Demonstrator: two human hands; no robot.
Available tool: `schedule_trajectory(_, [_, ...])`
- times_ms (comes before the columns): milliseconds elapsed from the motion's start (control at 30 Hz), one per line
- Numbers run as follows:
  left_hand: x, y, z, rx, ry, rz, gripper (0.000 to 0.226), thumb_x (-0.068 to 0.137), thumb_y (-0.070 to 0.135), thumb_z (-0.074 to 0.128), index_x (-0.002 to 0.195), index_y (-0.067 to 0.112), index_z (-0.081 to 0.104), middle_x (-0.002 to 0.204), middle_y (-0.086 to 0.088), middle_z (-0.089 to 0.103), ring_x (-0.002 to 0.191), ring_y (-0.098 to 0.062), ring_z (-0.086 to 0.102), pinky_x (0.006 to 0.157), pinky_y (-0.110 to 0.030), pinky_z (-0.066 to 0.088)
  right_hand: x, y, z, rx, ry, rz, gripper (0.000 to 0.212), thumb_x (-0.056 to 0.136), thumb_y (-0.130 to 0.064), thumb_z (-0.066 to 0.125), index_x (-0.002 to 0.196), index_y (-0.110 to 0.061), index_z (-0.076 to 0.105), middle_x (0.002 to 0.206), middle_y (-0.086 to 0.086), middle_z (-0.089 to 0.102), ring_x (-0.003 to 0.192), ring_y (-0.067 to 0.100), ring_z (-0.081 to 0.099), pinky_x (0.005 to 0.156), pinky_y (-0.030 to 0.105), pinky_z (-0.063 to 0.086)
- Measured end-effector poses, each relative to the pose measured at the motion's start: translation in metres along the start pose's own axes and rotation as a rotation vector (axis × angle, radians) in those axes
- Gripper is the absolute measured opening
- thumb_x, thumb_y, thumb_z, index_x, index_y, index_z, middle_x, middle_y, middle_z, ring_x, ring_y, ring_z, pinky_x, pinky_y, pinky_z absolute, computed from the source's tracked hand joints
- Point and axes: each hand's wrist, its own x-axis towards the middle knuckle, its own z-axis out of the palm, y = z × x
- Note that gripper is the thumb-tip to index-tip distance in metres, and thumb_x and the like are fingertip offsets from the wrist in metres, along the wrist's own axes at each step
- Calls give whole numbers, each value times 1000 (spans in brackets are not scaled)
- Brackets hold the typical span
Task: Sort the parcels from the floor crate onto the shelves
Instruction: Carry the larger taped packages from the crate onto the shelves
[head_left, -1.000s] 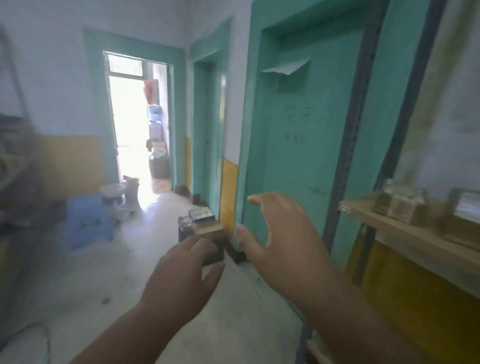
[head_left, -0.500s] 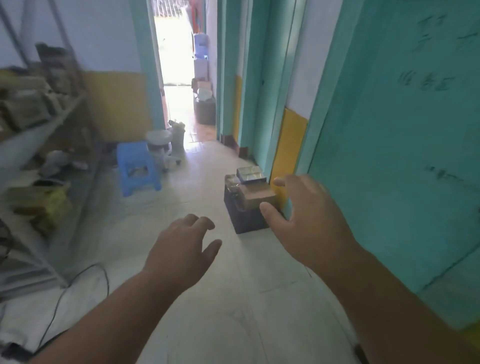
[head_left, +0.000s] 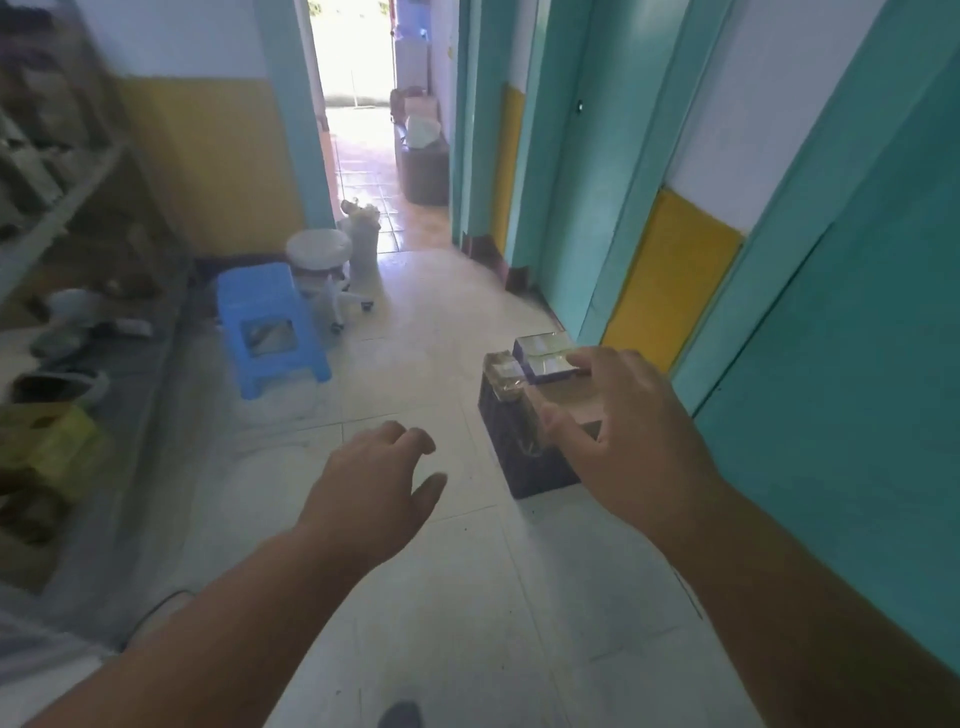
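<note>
Both the left hand (head_left: 371, 483) and the right hand (head_left: 631, 431) hang spread and empty. Parcels (head_left: 545, 356) fill the floor crate (head_left: 524, 457) just beyond the right hand, so sorting remains.

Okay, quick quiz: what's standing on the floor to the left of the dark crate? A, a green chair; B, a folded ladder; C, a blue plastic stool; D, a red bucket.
C: a blue plastic stool stands on the tiles left of the crate, beside a white round stool.

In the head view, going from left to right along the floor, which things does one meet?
Shelf unit → blue stool → white round stool → left hand → dark floor crate with parcels → right hand → teal door.
</note>
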Motion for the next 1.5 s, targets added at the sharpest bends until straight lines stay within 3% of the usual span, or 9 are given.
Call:
schedule_trajectory(167, [140, -24, 15, 18, -120, 112, 41, 95, 53, 51, 128, 31, 55, 126, 6, 58, 113, -19, 56, 94, -36, 50, 95, 33, 18, -57, 5, 98, 49, 94, -48, 57, 138, -30, 47, 138, -7, 50, 122, 12, 44, 93, 24, 36])
schedule_trajectory(333, [276, -30, 66, 4, -211, 172, 40, 95, 52, 51, 130, 31, 55, 128, 5, 58, 115, -19, 55, 96, -35, 49, 195, 89, 69, -54, 37, 175, 47, 93, -43, 62, 134, -21, 54, 131, -1, 57, 116, 13, 49, 87, 22, 34])
schedule_trajectory(467, [386, -33, 83, 19, -273, 186, 41, 96, 51, 50, 132, 31, 54, 132, 4, 56, 117, -19, 54, 98, -35, 48, 298, 126, 100, -38, 16, 194, 48, 92, -44, 62, 134, -23, 51, 133, -2, 55, 119, 15, 49, 89, 24, 39])
schedule_trajectory(667, [531, -59, 101, 45, -310, 200, 41, 96, 52, 50, 132, 32, 53, 131, 6, 57, 118, -19, 55, 99, -35, 48, 436, 158, 137, -45, -67, 239, 52, 95, -50, 55, 141, -28, 43, 143, -5, 47, 127, 15, 43, 103, 31, 42])
schedule_trajectory(800, [622, -75, 137, -3, -377, 229, 40, 95, 48, 53, 131, 30, 54, 127, 4, 59, 116, -20, 56, 96, -34, 48, 506, 185, 180, -53, -79, 300, 50, 95, -49, 54, 137, -23, 47, 137, -1, 51, 122, 16, 46, 99, 30, 42])
schedule_trajectory(900, [704, -89, 168, 3, -421, 325, 38, 95, 47, 53, 129, 31, 55, 126, 5, 59, 118, -20, 55, 95, -33, 47, 558, 204, 215, -75, -38, 392, 47, 94, -46, 56, 132, -18, 52, 129, 3, 56, 114, 18, 50, 92, 27, 41])
schedule_trajectory(1067, [841, -106, 215, 31, -554, 524, 41, 94, 48, 53, 130, 29, 56, 129, 5, 59, 120, -20, 54, 97, -34, 45, 642, 216, 263, -152, 15, 593, 46, 93, -45, 56, 128, -16, 54, 126, 6, 59, 114, 21, 54, 94, 33, 49])
schedule_trajectory(1333, [933, -130, 282, 157, -750, 760, 34, 95, 42, 52, 125, 25, 57, 126, 4, 60, 114, -20, 55, 94, -34, 46, 709, 216, 305, -220, 36, 892, 54, 90, -52, 40, 131, -19, 52, 128, 2, 58, 115, 21, 54, 93, 39, 51])
schedule_trajectory(1500, [936, -162, 370, 201, -885, 780, 44, 96, 42, 51, 136, 24, 51, 134, 2, 57, 121, -21, 53, 99, -37, 45, 703, 239, 384, -174, 103, 977, 44, 90, -42, 53, 123, -13, 59, 120, 5, 62, 108, 23, 57, 88, 37, 51])
